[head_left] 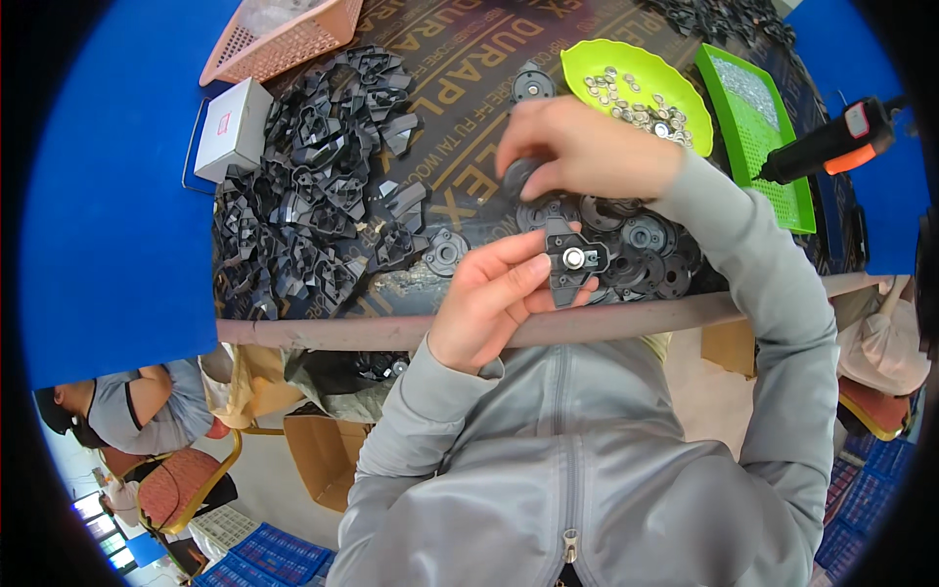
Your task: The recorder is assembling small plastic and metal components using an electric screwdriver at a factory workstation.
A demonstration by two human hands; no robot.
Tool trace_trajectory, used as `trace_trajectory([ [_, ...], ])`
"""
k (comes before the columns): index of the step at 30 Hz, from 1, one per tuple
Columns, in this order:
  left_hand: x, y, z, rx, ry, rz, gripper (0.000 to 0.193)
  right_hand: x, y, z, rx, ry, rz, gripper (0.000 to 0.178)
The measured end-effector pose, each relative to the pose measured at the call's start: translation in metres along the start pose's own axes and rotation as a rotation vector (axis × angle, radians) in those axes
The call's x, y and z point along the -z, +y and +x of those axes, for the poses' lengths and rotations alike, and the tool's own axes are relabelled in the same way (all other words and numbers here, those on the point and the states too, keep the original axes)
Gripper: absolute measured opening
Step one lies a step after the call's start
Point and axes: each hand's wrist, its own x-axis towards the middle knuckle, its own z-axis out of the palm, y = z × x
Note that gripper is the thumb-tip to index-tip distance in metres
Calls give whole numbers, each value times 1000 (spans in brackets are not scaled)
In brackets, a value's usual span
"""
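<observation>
My left hand (479, 303), near the table's front edge, grips a black angular plastic part (562, 284) between thumb and fingers. A shiny round metal piece (573, 258) sits in the middle of that part. Behind it and slightly blurred, my right hand (592, 147) has its fingers curled round a dark round plastic part (521, 178). Beneath my right hand and forearm lies a heap of dark round discs (646, 235). One loose disc (446, 252) rests left of the held part, and another round part (533, 85) lies beyond my right hand.
Black angular parts (303, 205) spread across the table's left side, beside a white box (235, 132) and a pink basket (293, 44). At the right are a yellow-green dish (579, 61) of small metal rounds, a green tray (763, 176) and a black-and-orange power screwdriver (827, 142).
</observation>
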Motion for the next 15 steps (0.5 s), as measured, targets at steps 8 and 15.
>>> trace_trajectory([
  [8, 2, -1, 3, -20, -26, 1, 34, -14, -42, -80, 193, 520, -100, 20],
  [15, 2, -2, 3, -16, -57, -16, 34, -39, -29, -97, 376, 501, -321, 22],
])
